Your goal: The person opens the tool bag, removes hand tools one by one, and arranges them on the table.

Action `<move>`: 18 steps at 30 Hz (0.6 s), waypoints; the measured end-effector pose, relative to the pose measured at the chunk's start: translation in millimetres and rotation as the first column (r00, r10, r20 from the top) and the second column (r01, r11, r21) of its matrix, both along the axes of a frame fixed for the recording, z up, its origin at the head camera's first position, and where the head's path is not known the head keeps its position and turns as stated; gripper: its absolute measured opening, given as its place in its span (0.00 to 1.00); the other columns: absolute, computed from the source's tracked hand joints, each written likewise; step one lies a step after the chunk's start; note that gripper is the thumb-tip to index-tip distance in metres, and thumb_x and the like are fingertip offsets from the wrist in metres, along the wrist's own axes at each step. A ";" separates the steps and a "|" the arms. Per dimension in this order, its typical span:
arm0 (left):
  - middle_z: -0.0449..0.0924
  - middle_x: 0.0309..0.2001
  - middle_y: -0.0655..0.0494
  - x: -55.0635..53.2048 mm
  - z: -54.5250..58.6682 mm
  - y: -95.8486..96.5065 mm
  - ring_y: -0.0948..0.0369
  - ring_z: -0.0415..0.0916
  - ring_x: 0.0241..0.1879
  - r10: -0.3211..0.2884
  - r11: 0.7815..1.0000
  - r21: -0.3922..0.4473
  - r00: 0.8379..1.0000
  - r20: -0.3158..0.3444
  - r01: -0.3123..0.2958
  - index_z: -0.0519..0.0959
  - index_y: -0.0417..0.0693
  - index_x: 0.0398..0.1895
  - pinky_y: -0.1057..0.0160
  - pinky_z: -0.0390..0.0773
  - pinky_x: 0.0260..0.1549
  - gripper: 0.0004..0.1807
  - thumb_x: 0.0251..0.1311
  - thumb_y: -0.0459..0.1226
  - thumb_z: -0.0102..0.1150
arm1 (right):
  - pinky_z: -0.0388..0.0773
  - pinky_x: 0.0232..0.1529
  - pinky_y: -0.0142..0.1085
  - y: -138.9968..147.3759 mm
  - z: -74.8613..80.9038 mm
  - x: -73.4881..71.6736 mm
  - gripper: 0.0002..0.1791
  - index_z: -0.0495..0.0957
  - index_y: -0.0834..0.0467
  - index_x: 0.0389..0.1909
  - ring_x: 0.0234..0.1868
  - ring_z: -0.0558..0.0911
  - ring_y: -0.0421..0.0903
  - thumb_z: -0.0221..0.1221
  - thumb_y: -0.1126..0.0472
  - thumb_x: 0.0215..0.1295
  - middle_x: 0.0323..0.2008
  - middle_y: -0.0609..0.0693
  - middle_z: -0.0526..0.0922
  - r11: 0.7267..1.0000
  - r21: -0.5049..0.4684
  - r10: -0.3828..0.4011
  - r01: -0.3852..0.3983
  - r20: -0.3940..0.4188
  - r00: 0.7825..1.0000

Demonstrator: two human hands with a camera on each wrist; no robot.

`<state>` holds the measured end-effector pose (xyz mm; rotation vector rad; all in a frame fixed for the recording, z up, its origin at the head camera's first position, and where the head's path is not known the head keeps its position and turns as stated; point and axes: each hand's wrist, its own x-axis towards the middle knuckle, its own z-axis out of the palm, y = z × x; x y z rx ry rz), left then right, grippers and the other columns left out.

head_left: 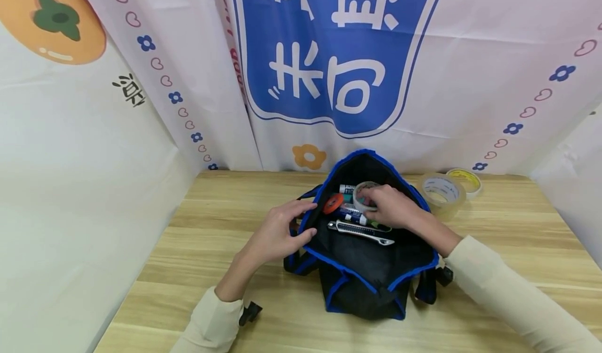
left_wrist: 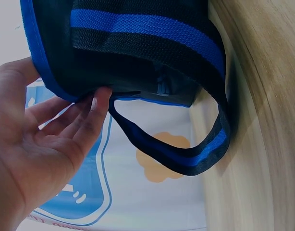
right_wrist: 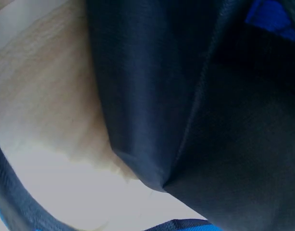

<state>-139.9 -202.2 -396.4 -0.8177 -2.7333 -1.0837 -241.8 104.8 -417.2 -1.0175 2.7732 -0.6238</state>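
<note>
A black tool bag point(head_left: 329, 246) with blue trim stands with its mouth spread wide. At its left rim, my left hand point(head_left: 282, 230) grips the edge, thumb on the inner side and fingers outside; in the left wrist view the left hand point(left_wrist: 56, 125) pinches the blue-edged fabric above a strap handle point(left_wrist: 186, 159). Inside the bag, my right hand point(head_left: 390, 206) holds a roll of clear tape point(head_left: 358, 200), fingers over its ring. Around it lie a white-and-black utility knife point(head_left: 359, 231), a red-orange round item point(head_left: 333, 203), a glue stick point(head_left: 347, 189) and dark markers point(head_left: 352, 217).
Right behind the bag on the wooden table point(head_left: 226, 212) are a wide roll of clear tape point(head_left: 441, 191) and a thinner roll with a yellow inner ring point(head_left: 465, 180). A printed cloth point(head_left: 470, 81) hangs at the table's back edge. The bag's side point(right_wrist: 147, 96) fills much of the right wrist view.
</note>
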 end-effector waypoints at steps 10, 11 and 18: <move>0.80 0.70 0.43 1.5 0.1 0.1 0.57 0.84 0.41 -0.011 1.000 0.014 1.000 0.008 0.011 0.78 0.39 0.71 0.69 0.85 0.37 0.29 0.68 0.36 0.70 | 0.88 0.42 0.43 -7.4 0.1 6.2 0.19 0.86 0.61 0.57 0.43 0.90 0.49 0.67 0.68 0.65 0.43 0.54 0.92 0.997 -0.078 -0.008 0.007 -0.017 1.000; 0.80 0.70 0.43 1.5 -0.2 0.1 0.56 0.84 0.41 -0.012 1.000 0.014 1.000 0.008 0.011 0.78 0.39 0.71 0.69 0.85 0.37 0.29 0.68 0.37 0.70 | 0.88 0.44 0.43 -9.1 0.8 7.5 0.18 0.87 0.61 0.56 0.44 0.90 0.49 0.67 0.68 0.65 0.44 0.54 0.92 0.996 -0.090 -0.003 0.003 -0.010 1.000; 0.80 0.71 0.44 0.1 -1.6 0.8 0.58 0.82 0.38 -0.012 1.000 0.010 1.000 -0.012 0.012 0.79 0.39 0.70 0.69 0.84 0.36 0.29 0.67 0.37 0.70 | 0.88 0.50 0.46 -20.1 4.3 18.4 0.16 0.88 0.60 0.53 0.47 0.90 0.48 0.68 0.68 0.64 0.47 0.54 0.92 0.991 -0.117 0.062 -0.061 0.002 0.998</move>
